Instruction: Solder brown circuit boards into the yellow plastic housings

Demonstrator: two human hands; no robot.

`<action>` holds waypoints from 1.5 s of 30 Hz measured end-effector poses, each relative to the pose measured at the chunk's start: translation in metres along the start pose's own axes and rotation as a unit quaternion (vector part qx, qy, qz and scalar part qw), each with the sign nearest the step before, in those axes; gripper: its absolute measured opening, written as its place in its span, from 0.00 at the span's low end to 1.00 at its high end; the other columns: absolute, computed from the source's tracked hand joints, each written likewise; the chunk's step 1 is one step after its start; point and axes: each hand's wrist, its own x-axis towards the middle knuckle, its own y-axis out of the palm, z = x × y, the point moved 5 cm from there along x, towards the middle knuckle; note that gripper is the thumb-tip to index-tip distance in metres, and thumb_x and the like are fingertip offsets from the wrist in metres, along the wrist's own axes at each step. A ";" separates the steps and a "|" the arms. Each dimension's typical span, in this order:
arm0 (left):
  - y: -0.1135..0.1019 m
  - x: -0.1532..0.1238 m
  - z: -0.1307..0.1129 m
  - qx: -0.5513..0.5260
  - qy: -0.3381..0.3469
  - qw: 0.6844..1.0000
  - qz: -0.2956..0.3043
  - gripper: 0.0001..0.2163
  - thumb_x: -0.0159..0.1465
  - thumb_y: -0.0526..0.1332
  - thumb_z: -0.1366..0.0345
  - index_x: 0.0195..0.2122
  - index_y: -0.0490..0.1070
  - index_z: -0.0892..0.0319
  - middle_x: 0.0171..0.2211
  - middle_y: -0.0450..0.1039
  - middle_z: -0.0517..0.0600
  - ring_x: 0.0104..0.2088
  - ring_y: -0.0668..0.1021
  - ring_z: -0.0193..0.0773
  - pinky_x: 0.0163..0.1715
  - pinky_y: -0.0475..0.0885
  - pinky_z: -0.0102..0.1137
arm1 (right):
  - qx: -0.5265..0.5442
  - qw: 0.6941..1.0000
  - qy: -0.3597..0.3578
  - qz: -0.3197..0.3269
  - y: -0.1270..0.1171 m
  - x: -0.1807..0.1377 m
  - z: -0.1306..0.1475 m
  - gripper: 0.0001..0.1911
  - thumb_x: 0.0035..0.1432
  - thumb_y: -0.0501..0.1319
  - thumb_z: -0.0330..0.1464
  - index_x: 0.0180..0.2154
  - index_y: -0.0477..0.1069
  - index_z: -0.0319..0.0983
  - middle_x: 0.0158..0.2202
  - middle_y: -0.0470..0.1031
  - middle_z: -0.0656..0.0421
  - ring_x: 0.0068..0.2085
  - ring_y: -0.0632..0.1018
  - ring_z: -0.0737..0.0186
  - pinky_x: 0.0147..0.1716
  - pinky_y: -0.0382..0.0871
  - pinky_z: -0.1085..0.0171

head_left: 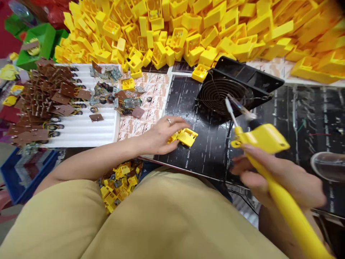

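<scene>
My left hand rests on the black mat, fingers curled over a small yellow plastic housing with a speaker grille. A ring sits on one finger. My right hand grips a yellow-handled soldering iron; its metal tip points up and left toward a black fan. The tip is a hand's width right of the housing and does not touch it.
A big heap of yellow housings fills the back. Brown circuit boards with wires lie on a white corrugated sheet at left. More yellow parts sit by my lap. A blue crate stands at lower left.
</scene>
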 end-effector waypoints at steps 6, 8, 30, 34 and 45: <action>-0.013 -0.050 0.025 0.044 -0.165 0.985 -0.035 0.25 0.68 0.57 0.56 0.64 0.62 0.62 0.63 0.68 0.61 0.63 0.71 0.50 0.64 0.65 0.48 | -0.014 0.997 -0.076 0.017 0.048 0.036 0.017 0.09 0.65 0.65 0.31 0.47 0.70 0.40 0.37 0.80 0.58 0.36 0.81 0.63 0.36 0.75 0.67; -0.005 -0.055 0.024 0.106 -0.168 0.980 -0.006 0.33 0.68 0.57 0.46 0.67 0.60 0.64 0.66 0.64 0.66 0.66 0.66 0.57 0.66 0.60 0.54 | -0.032 0.994 -0.100 0.033 0.068 0.044 0.019 0.11 0.66 0.64 0.34 0.49 0.69 0.39 0.36 0.78 0.56 0.38 0.81 0.58 0.38 0.76 0.63; -0.009 -0.045 -0.006 0.067 -0.095 0.992 0.044 0.28 0.63 0.61 0.60 0.65 0.66 0.55 0.70 0.59 0.61 0.69 0.63 0.59 0.67 0.56 0.57 | -0.073 0.994 -0.065 0.041 0.063 0.038 0.006 0.12 0.70 0.57 0.28 0.53 0.71 0.41 0.35 0.80 0.60 0.35 0.81 0.63 0.31 0.72 0.67; -0.019 -0.075 0.002 0.138 -0.143 0.979 0.046 0.35 0.63 0.62 0.47 0.67 0.61 0.60 0.67 0.63 0.64 0.67 0.65 0.59 0.66 0.60 0.54 | -0.006 0.987 -0.127 0.098 0.057 0.046 0.006 0.15 0.68 0.62 0.37 0.53 0.67 0.40 0.41 0.79 0.55 0.40 0.80 0.59 0.38 0.75 0.63; -0.025 -0.088 0.017 0.174 -0.179 0.957 0.146 0.23 0.65 0.55 0.66 0.62 0.67 0.64 0.57 0.72 0.61 0.54 0.78 0.53 0.55 0.75 0.46 | -0.116 0.976 -0.144 0.118 0.066 0.038 0.013 0.23 0.66 0.62 0.49 0.53 0.68 0.40 0.29 0.74 0.60 0.28 0.73 0.62 0.29 0.61 0.61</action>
